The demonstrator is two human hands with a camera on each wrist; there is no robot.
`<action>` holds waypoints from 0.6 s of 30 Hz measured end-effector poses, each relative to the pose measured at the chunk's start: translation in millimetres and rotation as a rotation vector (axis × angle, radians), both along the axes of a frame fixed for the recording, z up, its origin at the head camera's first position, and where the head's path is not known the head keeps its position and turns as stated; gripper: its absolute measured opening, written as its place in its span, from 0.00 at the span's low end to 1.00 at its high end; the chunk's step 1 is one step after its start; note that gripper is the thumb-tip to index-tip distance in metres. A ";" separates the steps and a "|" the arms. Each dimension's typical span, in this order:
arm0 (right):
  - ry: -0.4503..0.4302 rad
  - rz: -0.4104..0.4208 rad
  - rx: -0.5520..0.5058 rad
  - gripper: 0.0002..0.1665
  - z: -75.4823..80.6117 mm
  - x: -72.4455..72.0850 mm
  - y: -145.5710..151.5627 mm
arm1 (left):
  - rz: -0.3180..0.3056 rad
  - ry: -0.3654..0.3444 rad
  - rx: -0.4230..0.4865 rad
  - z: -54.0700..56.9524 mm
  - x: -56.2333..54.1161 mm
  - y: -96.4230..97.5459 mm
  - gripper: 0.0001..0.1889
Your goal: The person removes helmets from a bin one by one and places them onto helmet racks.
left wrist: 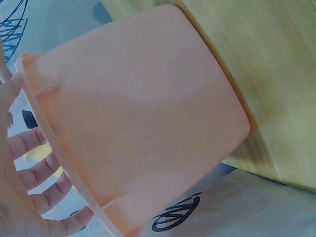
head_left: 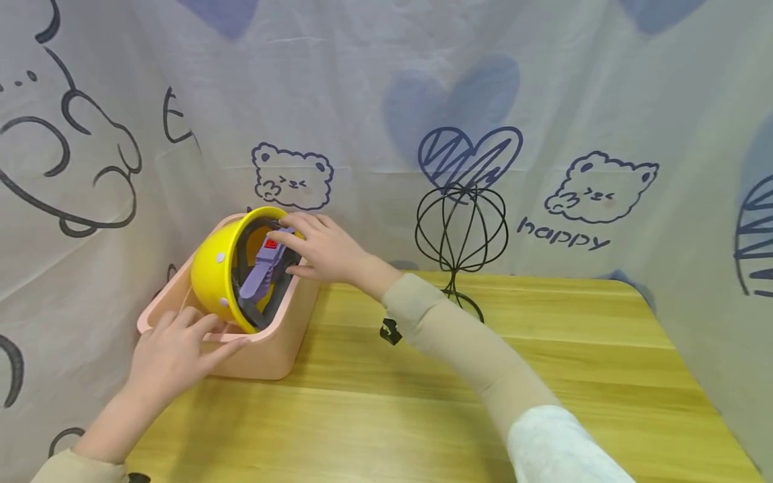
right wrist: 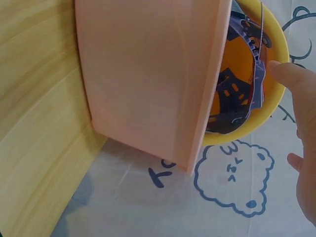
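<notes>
A pink plastic bin [head_left: 266,355] stands on the table by the left wall. Tipped on its side in it is a yellow hard hat [head_left: 211,261], its opening facing right and showing a dark inner harness and a purple strap [head_left: 260,275] with a red mark. My left hand [head_left: 172,352] holds the near rim of the bin, fingers over the edge, thumb along the outside. My right hand [head_left: 326,248] reaches across to the upper part of the hard hat, fingers extended at its rim. In the right wrist view, the thumb [right wrist: 289,76] touches the brim.
Right of the bin, a black wire stand [head_left: 461,228] with a round cage top rises at the table's back. A small black object [head_left: 390,331] shows beside the right sleeve. Printed curtains [head_left: 362,221] hang close behind the wooden table [head_left: 374,416] and on both sides.
</notes>
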State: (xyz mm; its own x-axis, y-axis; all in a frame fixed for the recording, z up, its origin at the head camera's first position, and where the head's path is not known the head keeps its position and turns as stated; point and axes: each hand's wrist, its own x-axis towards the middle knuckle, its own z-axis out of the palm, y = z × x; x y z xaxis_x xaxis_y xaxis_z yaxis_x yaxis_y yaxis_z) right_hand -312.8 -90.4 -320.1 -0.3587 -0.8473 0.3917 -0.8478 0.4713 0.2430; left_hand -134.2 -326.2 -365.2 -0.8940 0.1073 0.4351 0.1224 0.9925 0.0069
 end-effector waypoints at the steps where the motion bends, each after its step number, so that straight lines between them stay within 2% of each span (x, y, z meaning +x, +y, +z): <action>1: -0.010 -0.005 0.011 0.40 1.5 -0.4 -1.4 | -0.001 0.007 0.000 -0.1 -0.2 0.6 0.25; 18: -0.161 -0.093 0.145 0.63 20.6 -12.1 -44.8 | 0.007 0.043 0.020 -2.0 2.8 2.1 0.25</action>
State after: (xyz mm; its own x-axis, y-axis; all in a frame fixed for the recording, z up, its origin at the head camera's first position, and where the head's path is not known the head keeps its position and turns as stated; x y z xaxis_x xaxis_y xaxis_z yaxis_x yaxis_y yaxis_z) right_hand -325.0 -135.1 -299.6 -0.4861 -0.8508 0.1999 -0.8357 0.5194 0.1785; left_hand -131.3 -324.1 -367.1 -0.8753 0.0916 0.4748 0.1157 0.9930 0.0217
